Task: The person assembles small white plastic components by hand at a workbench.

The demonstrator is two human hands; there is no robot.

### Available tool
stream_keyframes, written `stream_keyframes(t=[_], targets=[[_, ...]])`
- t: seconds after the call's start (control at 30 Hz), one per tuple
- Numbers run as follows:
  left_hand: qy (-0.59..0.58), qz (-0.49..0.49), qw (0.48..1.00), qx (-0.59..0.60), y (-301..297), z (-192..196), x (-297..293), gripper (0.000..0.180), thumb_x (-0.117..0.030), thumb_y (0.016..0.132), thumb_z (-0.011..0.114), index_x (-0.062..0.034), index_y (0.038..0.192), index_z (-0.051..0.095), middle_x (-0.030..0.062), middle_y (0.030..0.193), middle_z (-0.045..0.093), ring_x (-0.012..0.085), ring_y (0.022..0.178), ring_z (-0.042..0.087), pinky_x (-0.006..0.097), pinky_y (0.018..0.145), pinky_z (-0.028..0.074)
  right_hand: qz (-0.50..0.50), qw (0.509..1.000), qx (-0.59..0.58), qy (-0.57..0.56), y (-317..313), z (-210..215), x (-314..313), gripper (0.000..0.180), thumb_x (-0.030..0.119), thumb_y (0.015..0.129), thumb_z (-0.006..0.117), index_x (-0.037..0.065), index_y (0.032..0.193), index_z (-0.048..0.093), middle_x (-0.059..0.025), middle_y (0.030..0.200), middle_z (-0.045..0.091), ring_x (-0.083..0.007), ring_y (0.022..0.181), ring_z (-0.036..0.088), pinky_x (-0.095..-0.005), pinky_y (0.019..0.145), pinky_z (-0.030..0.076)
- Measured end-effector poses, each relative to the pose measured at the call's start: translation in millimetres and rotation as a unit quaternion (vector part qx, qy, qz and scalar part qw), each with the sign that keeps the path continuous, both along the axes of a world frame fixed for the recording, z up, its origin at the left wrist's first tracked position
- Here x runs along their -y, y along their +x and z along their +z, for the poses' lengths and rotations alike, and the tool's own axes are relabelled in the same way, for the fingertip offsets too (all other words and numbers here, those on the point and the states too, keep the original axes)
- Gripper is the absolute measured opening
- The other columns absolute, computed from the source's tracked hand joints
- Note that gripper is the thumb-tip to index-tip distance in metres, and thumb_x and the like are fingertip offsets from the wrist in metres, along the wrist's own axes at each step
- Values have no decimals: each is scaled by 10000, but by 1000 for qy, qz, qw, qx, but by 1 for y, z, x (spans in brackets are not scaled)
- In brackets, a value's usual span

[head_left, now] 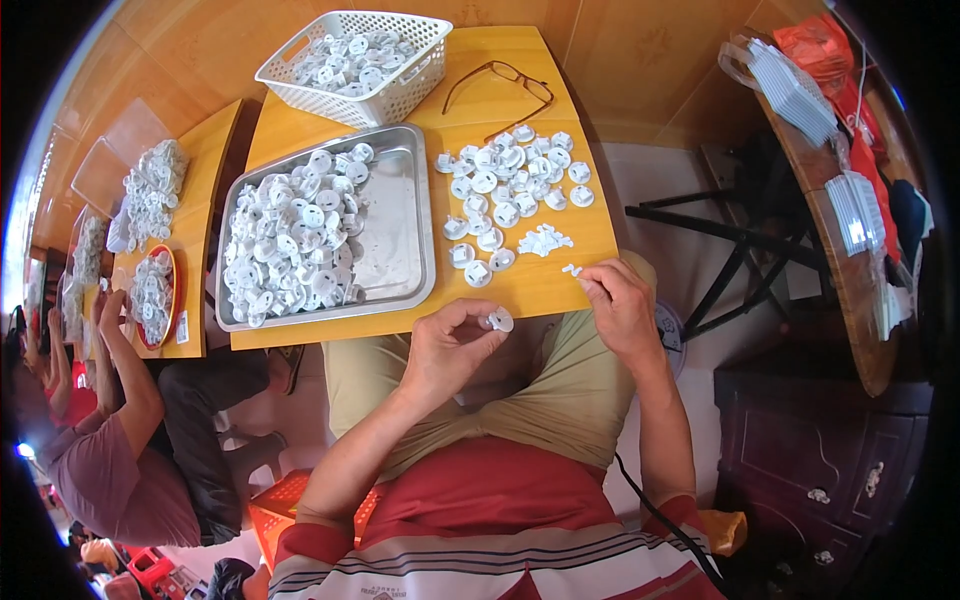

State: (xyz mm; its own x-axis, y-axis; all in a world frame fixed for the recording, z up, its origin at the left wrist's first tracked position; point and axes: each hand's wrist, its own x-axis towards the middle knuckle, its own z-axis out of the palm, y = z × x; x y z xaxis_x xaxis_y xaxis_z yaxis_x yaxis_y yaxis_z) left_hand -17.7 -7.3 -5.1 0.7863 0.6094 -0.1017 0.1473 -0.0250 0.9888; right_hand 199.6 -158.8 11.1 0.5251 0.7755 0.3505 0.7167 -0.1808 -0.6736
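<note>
My left hand [452, 345] pinches a round white plastic part [500, 319] between thumb and fingers, just off the table's front edge. My right hand [622, 300] is closed at the table's right front corner, its fingertips on a small white plastic piece [572, 270]. Close by lies a little heap of similar small white pieces [545, 240]. Behind that heap, many round white parts [506, 215] are spread over the wooden table [400, 333]. To the left, a metal tray [425, 240] holds a big pile of round white parts [290, 235], with its right side bare.
A white perforated basket [405, 105] full of parts stands at the back, beside brown-framed glasses [505, 70]. At left, another person [120, 450] works at a second table with a red-rimmed bowl [177, 300]. A round wooden table [850, 300] and dark cabinet [800, 460] stand right.
</note>
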Motion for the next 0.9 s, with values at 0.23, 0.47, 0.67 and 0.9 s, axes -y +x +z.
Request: stream_keyframes(t=[0.23,0.47,0.67,0.9], targets=[[6,0,1000,-2,0,0,0,317,44,878,785,-4,1177,690,56,994,745,108,905,710,266,849,598,16,999,45,-19,1,1,-1,85,62,929,685,-9,966,656,-153,918,661,-362,896,644,-445,779,519],[9,14,1000,13,-1,-4,1,303,-30,871,809,-13,1161,724,77,944,760,110,841,716,263,781,594,12,996,78,-36,-1,3,-2,95,80,933,686,-4,962,651,-143,916,655,-358,898,643,-444,768,522],[12,-5,1000,-13,-1,1,1,321,31,877,791,-5,1181,694,59,996,744,109,902,709,265,846,599,-12,1000,-5,21,-1,-1,1,30,19,872,711,-3,879,691,-135,876,694,-318,783,673,-389,689,533],[5,-5,1000,-1,2,1,1,318,37,881,785,-6,1183,695,58,998,747,111,909,712,265,847,596,-22,999,-12,43,-1,1,2,50,-21,821,743,-10,844,699,-121,821,691,-259,689,656,-349,615,510]])
